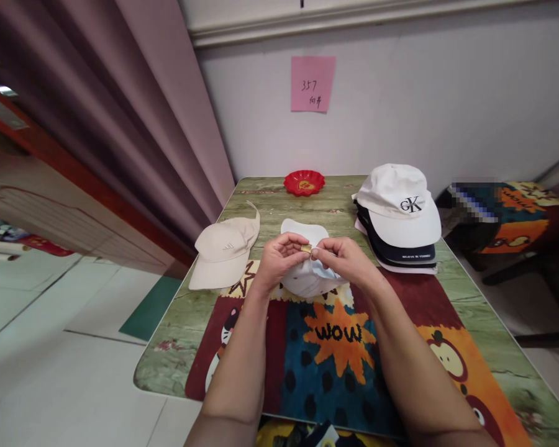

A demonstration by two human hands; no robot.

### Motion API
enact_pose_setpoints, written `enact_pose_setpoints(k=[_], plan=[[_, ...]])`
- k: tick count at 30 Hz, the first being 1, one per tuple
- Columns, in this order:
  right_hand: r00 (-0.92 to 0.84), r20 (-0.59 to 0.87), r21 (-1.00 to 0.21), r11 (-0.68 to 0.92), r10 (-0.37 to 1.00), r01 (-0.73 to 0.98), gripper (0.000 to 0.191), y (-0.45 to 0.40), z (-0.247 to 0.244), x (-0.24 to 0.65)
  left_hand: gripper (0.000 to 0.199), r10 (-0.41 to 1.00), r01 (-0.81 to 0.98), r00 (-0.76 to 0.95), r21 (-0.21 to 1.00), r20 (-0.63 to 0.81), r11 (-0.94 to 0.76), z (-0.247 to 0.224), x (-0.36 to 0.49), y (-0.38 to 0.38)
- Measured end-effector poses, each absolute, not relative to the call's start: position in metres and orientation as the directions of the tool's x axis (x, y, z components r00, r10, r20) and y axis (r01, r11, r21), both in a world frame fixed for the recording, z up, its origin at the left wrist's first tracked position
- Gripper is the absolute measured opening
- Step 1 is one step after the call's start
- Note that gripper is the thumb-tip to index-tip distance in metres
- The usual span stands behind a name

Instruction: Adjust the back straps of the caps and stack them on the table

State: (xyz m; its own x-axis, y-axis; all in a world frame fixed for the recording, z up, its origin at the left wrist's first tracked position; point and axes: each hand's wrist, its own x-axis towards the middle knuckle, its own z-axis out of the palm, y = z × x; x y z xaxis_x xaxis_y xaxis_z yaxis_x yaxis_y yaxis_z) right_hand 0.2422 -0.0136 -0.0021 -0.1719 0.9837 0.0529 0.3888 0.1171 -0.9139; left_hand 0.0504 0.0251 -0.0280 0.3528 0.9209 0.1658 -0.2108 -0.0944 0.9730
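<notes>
A white cap (302,282) lies in the middle of the table, its brim pointing toward the wall. Over it, my left hand (284,256) and my right hand (345,259) meet at a small gold-coloured buckle (306,248) on the cap's strap. Fingertips of both hands pinch this piece from either side. The hands cover part of the cap and most of the strap.
A beige cap (223,246) lies at left on the table. Several stacked caps, a white one (395,208) on top, stand at right. A red scalloped dish (304,182) sits at the back edge. A patterned mat (302,347) covers the near side. Pink note (313,84) on the wall.
</notes>
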Motion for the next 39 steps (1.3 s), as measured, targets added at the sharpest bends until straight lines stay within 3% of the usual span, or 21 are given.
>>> enact_pose_setpoints(k=[8, 28, 35, 39], plan=[[-0.130, 0.030, -0.951, 0.069, 0.991, 0.300, 0.025, -0.013, -0.004, 0.250, 0.034, 0.938, -0.206, 0.292, 0.970, 0.189, -0.132, -0.031, 0.045, 0.030], [-0.057, 0.108, -0.922, 0.121, 0.993, 0.368, 0.022, -0.011, -0.010, 0.234, 0.033, 0.905, -0.192, 0.362, 0.968, 0.223, -0.162, -0.030, 0.051, 0.026], [-0.128, 0.030, -0.983, 0.053, 0.991, 0.178, 0.033, -0.013, -0.004, 0.239, 0.034, 0.920, -0.219, 0.313, 0.960, 0.238, -0.173, -0.033, 0.045, 0.030], [-0.132, 0.017, -0.992, 0.033, 0.991, 0.118, 0.029, -0.013, -0.003, 0.243, 0.034, 0.919, -0.229, 0.307, 0.957, 0.246, -0.179, -0.033, 0.041, 0.033]])
